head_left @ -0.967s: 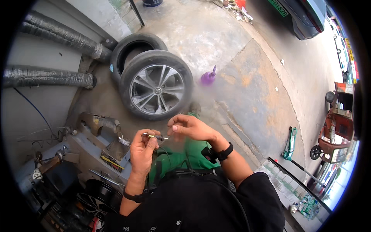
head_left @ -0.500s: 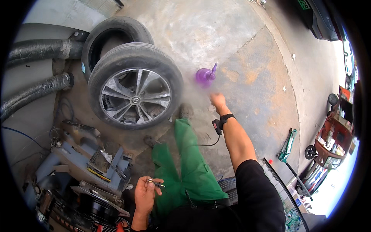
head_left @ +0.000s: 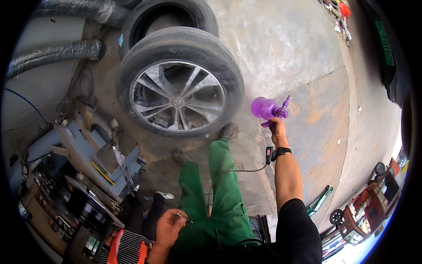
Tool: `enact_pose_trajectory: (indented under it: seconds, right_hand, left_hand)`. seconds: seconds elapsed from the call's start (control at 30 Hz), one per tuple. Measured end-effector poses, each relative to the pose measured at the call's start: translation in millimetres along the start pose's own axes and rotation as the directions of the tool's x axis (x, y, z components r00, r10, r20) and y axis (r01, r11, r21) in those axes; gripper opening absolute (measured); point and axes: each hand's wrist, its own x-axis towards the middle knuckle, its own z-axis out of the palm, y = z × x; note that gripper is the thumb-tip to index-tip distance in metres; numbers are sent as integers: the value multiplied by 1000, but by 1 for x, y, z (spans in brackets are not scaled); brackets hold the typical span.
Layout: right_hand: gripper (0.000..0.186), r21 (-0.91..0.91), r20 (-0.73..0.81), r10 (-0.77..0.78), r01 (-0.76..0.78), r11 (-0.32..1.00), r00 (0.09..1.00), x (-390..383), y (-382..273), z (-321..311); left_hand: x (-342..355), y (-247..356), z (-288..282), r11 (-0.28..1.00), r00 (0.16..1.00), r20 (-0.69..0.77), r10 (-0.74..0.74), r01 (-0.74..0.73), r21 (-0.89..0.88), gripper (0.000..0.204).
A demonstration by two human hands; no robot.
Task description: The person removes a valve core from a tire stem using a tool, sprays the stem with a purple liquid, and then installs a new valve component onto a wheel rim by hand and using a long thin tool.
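Our right hand (head_left: 278,132) grips a purple spray bottle (head_left: 265,108). Our left hand (head_left: 169,229) pinches a small, slim tool (head_left: 189,220).

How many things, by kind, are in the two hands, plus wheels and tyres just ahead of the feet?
Small slim tool in left hand: 1
Purple spray bottle in right hand: 1
Tyred wheel: 1
Tyre without a rim: 1
Total: 4

- the right hand (head_left: 278,133) is stretched forward, well ahead of the left hand (head_left: 169,231); its fingers (head_left: 276,125) are curled into a grip;
- the right forearm (head_left: 288,178) is extended behind it;
- the left hand is held to the left, thumb (head_left: 179,223) and fingertips drawn together;
- the left forearm (head_left: 157,254) is partly shown below it
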Motion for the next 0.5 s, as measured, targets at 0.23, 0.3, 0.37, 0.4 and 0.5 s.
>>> enact_pose_trajectory:
  seconds: [0.23,0.3,0.37,0.4,0.5]
  right_hand:
    - [27,-268,308,-182,269,925,934,-231,-49,20]
    - [39,-385,453,-214,407,828,865,-312,-66,42]
    - [45,-426,565,-206,495,757,799,-385,-75,58]
    - [48,-446,612,-183,526,724,770,-415,-81,66]
    - [53,-422,754,-166,662,620,636,-508,-95,88]
  left_hand:
    - [-37,39,-46,967,971,-72,229,-236,-100,14]
    - [-46,60,-65,929,941,-127,315,-333,-159,15]
    - [-62,83,-84,874,894,-145,424,-446,-192,17]
    - [-70,92,-95,859,875,-148,462,-482,-169,17]
    - [-101,98,-130,763,778,-185,600,-626,-161,19]
